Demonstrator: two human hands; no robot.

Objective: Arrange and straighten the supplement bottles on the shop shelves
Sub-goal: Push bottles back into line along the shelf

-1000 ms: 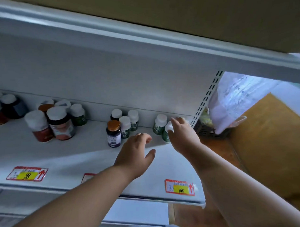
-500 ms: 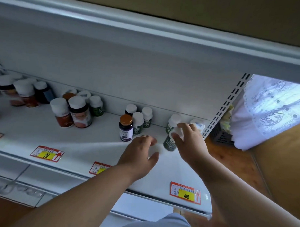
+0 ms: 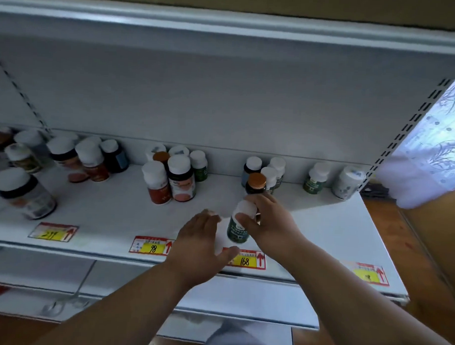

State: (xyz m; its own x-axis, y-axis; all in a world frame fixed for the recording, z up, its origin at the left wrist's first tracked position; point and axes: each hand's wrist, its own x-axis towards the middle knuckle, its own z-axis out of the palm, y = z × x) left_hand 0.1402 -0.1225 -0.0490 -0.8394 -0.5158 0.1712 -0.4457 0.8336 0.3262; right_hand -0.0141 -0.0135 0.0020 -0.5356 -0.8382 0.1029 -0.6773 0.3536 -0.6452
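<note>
Head view, right hand [image 3: 267, 220] clamped on upright green bottle [image 3: 237, 230], cap up, left hand [image 3: 200, 245] spread apart

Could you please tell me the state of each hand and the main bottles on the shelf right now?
right hand: gripping the green bottle
green bottle: held, tilted, near the shelf front
left hand: open, empty, beside it
brown-capped bottle: upright, behind the right hand

Forearms bare, no sleeves; light blue-grey garment [image 3: 237, 338] below.
</note>
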